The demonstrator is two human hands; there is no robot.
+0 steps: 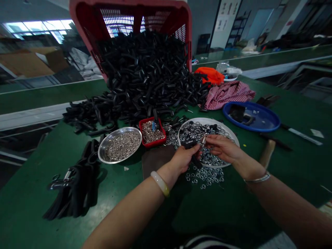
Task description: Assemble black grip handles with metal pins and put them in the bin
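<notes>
My left hand (183, 159) is closed around a black plastic handle-like part (188, 143), its lower end showing below the fingers. Close beside it, my right hand (225, 149) pinches a small ribbed silvery metal piece (203, 141) that looks like a spring or a stack of rings. Whether the two pieces touch, I cannot tell. Both hands are over a white round tray (234, 138) heaped with metal rings and nuts. Loose metal nuts (207, 176) lie on the table in front of it. A dark flat pad (155, 162) lies left of my left hand.
A tipped red crate (190, 34) spills black handles (150, 72) across the green table (124, 214). To the left are a steel bowl (103, 159) of small metal pieces, a red box (155, 143) of pins and stacked black parts (80, 186). Right are a blue tray (267, 121) and a wooden-handled tool (267, 154).
</notes>
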